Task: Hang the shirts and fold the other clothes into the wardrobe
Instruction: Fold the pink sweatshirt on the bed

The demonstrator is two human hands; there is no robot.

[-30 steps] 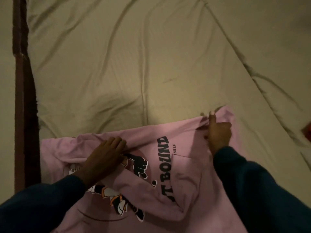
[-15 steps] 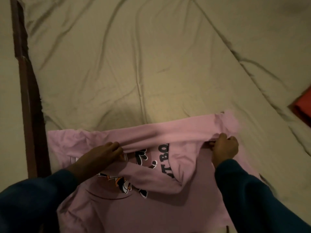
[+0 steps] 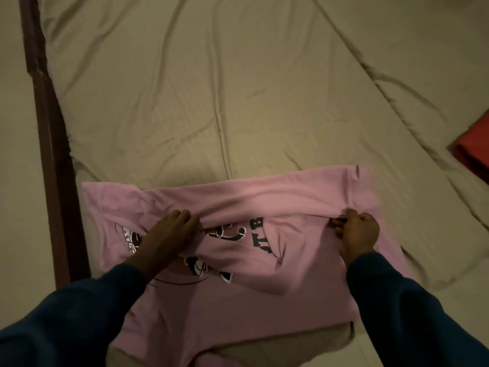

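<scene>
Pink fabric is caught in each grip: the left hand [image 3: 169, 231] and right hand [image 3: 356, 231] both pinch a folded-over band of the pink shirt [image 3: 264, 200], which lies flat on the beige bedsheet [image 3: 211, 88], near a red cloth [image 3: 473, 144].

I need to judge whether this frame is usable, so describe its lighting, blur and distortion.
Head view: dim, warm light, brightest mid-sheet, darkening toward the edges; soft shadows under the pink garment's fold; the dark sleeves lose detail; slight softness at the right hand and left hand; wide-angle bending shows in the bed frame.
</scene>
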